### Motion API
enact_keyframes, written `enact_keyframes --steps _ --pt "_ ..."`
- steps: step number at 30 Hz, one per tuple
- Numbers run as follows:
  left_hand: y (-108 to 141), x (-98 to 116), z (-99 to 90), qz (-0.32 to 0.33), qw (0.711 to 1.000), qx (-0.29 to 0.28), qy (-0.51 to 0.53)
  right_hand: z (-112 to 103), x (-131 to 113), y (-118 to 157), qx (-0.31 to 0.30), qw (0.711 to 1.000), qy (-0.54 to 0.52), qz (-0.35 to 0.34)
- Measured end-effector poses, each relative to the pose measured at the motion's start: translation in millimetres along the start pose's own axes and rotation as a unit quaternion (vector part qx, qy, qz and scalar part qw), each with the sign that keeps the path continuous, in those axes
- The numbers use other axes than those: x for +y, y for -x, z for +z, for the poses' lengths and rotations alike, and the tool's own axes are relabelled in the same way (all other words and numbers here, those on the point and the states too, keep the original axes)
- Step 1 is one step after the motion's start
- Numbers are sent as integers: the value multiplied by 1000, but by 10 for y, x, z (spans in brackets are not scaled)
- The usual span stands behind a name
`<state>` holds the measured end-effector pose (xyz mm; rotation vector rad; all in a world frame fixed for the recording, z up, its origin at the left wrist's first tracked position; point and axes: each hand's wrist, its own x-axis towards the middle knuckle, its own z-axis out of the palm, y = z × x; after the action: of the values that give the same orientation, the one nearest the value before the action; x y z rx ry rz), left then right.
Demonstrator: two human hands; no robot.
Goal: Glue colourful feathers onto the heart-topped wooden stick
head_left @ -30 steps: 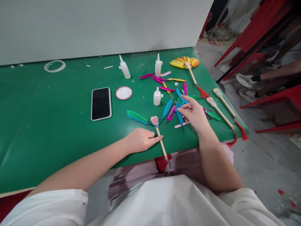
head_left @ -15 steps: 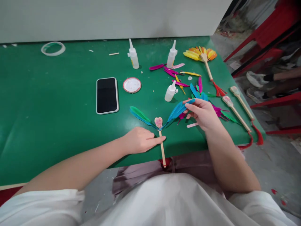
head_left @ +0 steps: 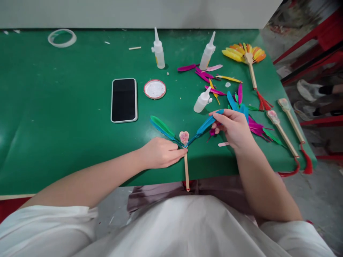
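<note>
A wooden stick handle point(head_left: 187, 171) with a pink heart-shaped head point(head_left: 184, 137) lies before me, its lower end past the table edge. From just below the heart, green and blue feathers point(head_left: 163, 127) fan out to the left. My left hand point(head_left: 162, 153) presses the handle near the feather bases with an outstretched fingertip, the other fingers curled. On the other side a blue feather point(head_left: 205, 126) slants up to the right, its base at the handle. My right hand point(head_left: 233, 126) pinches its upper tip between thumb and finger.
Several loose feathers point(head_left: 255, 126) lie around my right hand. Glue bottles point(head_left: 202, 101) stand beyond, near a white lid point(head_left: 154, 89) and a phone point(head_left: 124, 100). A yellow-orange feather fan point(head_left: 250, 67) and two tasselled sticks point(head_left: 284, 134) lie right; a tape roll point(head_left: 62, 38) lies far left.
My left fingertip has slid up the handle to the feather bases. The blue feather in my right hand looks narrower and straighter. The whole view has shifted slightly.
</note>
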<state>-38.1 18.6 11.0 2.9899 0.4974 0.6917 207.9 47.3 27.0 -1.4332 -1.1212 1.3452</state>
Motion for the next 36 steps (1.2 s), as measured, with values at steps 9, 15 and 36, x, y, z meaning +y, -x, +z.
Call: enact_keyframes --steps 9,15,36 --pt "-15 -12 13 -7 1000 -15 6 62 -34 64 11 996 84 -36" --pt "-23 -15 9 -4 1000 -11 7 59 -18 64 21 990 126 -52" --pt "-35 -6 14 -52 998 -1 -23 92 27 32 60 950 284 -114"
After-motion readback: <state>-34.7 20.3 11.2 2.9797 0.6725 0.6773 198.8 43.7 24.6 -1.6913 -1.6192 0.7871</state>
